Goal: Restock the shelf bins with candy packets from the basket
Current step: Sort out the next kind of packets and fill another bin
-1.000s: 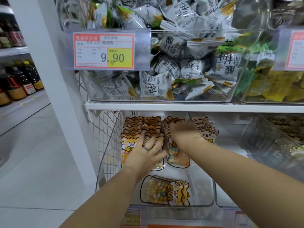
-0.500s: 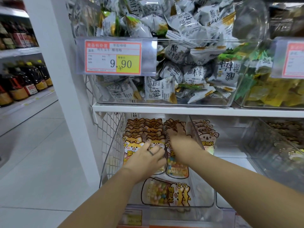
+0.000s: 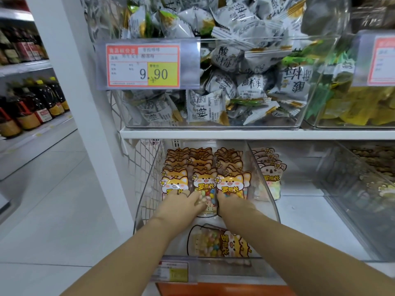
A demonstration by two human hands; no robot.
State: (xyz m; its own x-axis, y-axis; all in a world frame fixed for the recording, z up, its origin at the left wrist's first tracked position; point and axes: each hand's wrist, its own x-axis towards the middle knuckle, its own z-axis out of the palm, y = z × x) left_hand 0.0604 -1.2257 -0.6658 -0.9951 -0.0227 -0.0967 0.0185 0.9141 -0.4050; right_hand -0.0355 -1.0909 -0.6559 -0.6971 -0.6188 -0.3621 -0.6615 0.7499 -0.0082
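A white shelf board (image 3: 256, 134) is running just above the clear lower bin (image 3: 270, 201). On the board, directly over that bin, a larger clear bin (image 3: 256, 38) is holding a heap of grey-and-white plum packets (image 3: 250, 84). Well to the left of the lower bin, dark bottles (image 3: 32, 110) are standing on other shelves. Just beyond the lower bin's right wall, koala-faced packets (image 3: 270, 178) are standing upright.

Inside the lower bin, fox-faced candy packets (image 3: 205, 180) are standing in three rows running from its middle to its back. A loose packet (image 3: 218, 242) is lying flat on its floor near the front wall.

Both arms are reaching in over the lower bin's front. The left hand (image 3: 181, 205) is resting on the front packets of the left and middle rows, its grip spread, fingers lying against the film. The right hand (image 3: 233, 202) is touching the base of the right row's front packet. Its fingertips are hidden, so I cannot tell whether its grip is spread or pinching.

A 9.90 price tag (image 3: 142, 65) is hanging above the lower bin, and a smaller tag (image 3: 173, 271) is sitting on its front edge.
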